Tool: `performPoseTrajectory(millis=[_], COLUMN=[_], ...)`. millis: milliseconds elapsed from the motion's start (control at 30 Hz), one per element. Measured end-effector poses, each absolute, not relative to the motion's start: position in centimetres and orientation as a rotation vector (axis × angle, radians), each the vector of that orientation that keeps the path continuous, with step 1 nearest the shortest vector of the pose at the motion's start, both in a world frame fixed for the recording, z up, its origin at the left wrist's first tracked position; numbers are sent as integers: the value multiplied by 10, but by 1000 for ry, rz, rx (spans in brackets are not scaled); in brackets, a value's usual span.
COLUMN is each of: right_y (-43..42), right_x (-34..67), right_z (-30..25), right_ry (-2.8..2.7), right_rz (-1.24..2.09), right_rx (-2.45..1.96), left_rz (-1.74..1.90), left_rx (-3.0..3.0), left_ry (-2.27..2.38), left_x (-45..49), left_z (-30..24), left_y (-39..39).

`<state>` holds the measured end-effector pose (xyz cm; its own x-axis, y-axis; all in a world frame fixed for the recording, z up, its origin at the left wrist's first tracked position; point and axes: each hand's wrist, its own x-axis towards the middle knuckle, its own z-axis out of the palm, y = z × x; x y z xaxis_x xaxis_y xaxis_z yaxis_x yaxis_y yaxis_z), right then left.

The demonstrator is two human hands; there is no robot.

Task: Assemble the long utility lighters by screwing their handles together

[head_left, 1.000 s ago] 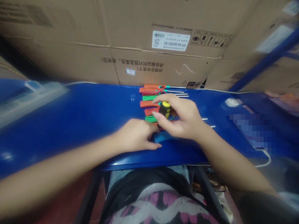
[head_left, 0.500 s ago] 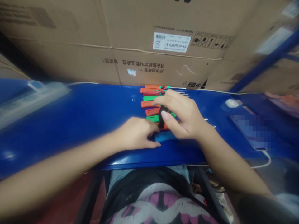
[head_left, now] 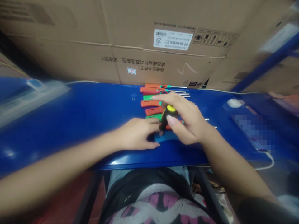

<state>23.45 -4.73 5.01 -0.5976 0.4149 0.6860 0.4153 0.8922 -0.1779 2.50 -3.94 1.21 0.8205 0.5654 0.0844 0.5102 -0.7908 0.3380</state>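
Several long-nosed gas lighters, such as an orange one [head_left: 155, 86], lie side by side in a column with their handles to the left. In my right hand [head_left: 189, 118] is a short black screwdriver [head_left: 164, 119] with a yellow-topped handle, pinched between thumb and fingers and tilted, its lower end over the nearest lighters. My left hand [head_left: 137, 133] rests on the table with curled fingers around the handle end of the nearest, blue lighter [head_left: 167, 136]. The left fingertips meet the screwdriver's lower end; exact contact there is partly hidden. A green lighter [head_left: 153, 117] lies just beyond.
A large cardboard box [head_left: 130, 37] stands behind the blue table [head_left: 98, 105]. To the left lies a white power strip [head_left: 49, 93]. On the right are a white mouse [head_left: 234, 103] and a phone [head_left: 253, 133] with a white cable.
The screwdriver has tilted, its yellow top now showing to the right, and my right hand has shifted slightly right. My left hand stays nearly in place.
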Motion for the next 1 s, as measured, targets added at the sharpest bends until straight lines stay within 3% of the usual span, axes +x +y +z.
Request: performPoseTrajectory(millis=[500,800,1000], right_y=[-45,-47,-40], right_x=[233,225,228], right_z=[45,87,82], right_ry=[-2098,-2598,-2553], right_rz=[-37,-192,-180], right_rx=[-673,-608,-543], left_rz=[229,305,300], left_rx=[2727,2648,2646], left_ry=[722,758,733], left_x=[24,22,22], left_z=[13,7,6], left_y=[-36,-34,-32])
